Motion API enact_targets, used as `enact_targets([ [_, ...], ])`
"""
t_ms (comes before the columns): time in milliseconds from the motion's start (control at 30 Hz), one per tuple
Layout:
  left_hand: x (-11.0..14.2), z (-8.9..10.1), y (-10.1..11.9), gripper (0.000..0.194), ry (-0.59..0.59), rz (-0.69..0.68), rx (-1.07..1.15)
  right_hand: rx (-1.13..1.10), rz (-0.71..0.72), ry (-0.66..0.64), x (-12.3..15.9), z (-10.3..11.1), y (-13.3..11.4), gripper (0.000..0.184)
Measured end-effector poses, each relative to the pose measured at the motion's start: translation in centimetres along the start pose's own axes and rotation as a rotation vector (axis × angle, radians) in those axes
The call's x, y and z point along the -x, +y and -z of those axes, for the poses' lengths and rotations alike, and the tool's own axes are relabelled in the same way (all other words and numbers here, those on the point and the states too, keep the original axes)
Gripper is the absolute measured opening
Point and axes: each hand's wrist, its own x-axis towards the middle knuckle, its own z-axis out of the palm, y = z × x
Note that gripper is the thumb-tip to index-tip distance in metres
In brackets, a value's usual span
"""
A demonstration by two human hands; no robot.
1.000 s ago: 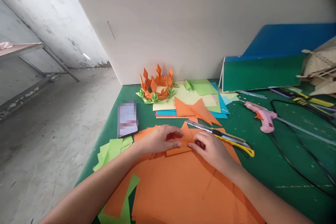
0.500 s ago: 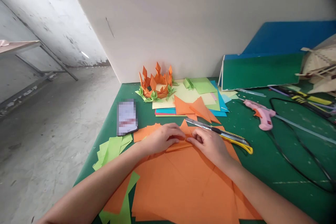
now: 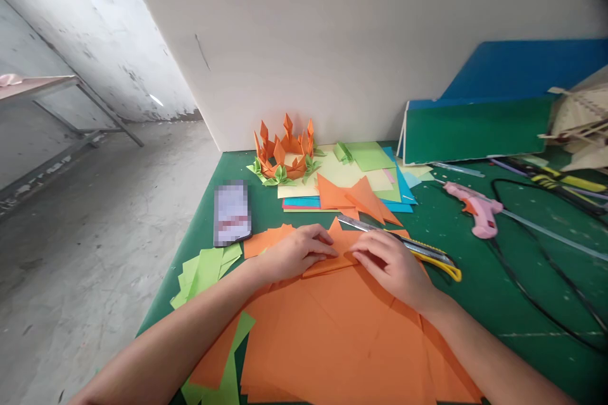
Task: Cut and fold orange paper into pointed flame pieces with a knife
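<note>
My left hand (image 3: pixel 294 255) and my right hand (image 3: pixel 392 266) meet over a small folded orange paper piece (image 3: pixel 338 252) that lies on a stack of large orange sheets (image 3: pixel 332 329). Fingers of both hands are curled and pressed onto the piece, holding it flat against the sheets. A steel ruler and a yellow utility knife (image 3: pixel 418 252) lie just behind my right hand. On the green table (image 3: pixel 475 278), an orange paper crown with green leaves (image 3: pixel 284 155) stands near the wall.
A phone (image 3: pixel 232 212) lies at the left, green paper scraps (image 3: pixel 204 269) by the table's left edge. Coloured sheets and orange triangles (image 3: pixel 356 193) lie behind. A pink glue gun (image 3: pixel 475 209), black cable, sticks and a green-blue box (image 3: pixel 475 126) occupy the right side.
Both hands have shifted slightly on the folded orange piece; my right fingers moved left over its fold. The rest stays where it was.
</note>
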Motion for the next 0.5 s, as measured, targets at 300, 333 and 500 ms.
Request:
enact_targets([
  [300, 0.1, -0.2, -0.3, 0.035, 0.002, -0.004, 0.003, 0.106, 0.244, -0.203, 0.8, 1.5, 0.8, 0.038],
  [333, 0.1, -0.2, -0.4, 0.036, -0.002, -0.011, -0.001, 0.121, 0.257, -0.202, 0.8, 1.6, 0.8, 0.038],
  [500, 0.2, 0.0, -0.4, 0.039, -0.042, -0.048, -0.057, 0.179, 0.321, -0.177, 0.7, 1.6, 0.7, 0.038],
])
